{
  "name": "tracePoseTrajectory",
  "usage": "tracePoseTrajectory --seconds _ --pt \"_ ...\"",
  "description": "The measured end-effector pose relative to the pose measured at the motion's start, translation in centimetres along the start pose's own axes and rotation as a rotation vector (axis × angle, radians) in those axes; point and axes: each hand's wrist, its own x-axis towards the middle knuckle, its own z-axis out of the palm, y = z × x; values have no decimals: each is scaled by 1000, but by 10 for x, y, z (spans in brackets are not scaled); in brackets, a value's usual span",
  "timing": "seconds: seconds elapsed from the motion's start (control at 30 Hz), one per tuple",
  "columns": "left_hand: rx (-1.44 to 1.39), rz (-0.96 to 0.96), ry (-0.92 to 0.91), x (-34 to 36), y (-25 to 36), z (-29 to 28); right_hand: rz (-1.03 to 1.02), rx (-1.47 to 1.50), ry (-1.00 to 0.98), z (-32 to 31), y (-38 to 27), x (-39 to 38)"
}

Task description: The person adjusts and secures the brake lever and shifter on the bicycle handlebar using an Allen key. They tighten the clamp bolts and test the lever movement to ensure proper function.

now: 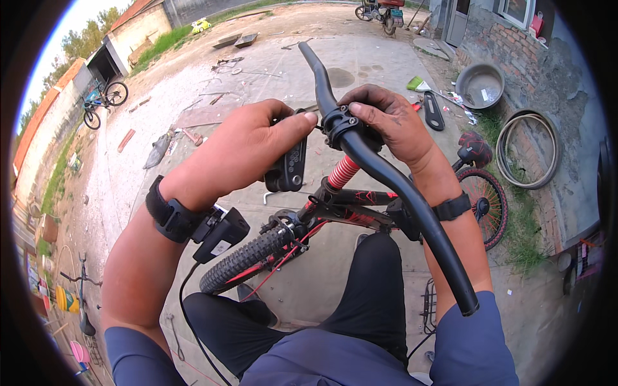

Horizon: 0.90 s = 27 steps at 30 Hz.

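In front of me stands a bicycle with a red and black frame (360,217) and a knobbly front tyre (241,262). Its black handlebar (402,180) runs diagonally through a bolted stem clamp (341,127), above a red ribbed sleeve (342,172). My left hand (241,145) is closed around a black folding multi-tool (290,168), thumb on top, beside the clamp's left side. Whether its tip sits in a bolt I cannot tell. My right hand (389,122) grips the handlebar clamp, with its thumb near the bolts and other fingers partly hidden behind.
Behind the bicycle's red-rimmed rear wheel (484,204) and saddle (475,149), bare tyres (504,151) lean against the wall. A metal basin (480,87) and a black slotted part (433,110) lie farther off. A blue bicycle (102,100) stands far left, a motorbike (391,16) at the back.
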Motion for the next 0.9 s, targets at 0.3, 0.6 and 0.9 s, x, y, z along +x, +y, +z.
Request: tracePoseTrajectory --seconds 0.3,0.6,0.9 --pt "-111 -51 47 -5 -10 -9 -23 -45 -10 -1 -3 -1" --pt "-354 -106 52 -37 -75 10 -36 -92 23 3 -2 -3" --pt "-846 -313 138 -98 -125 49 38 -188 64 -12 28 -52"
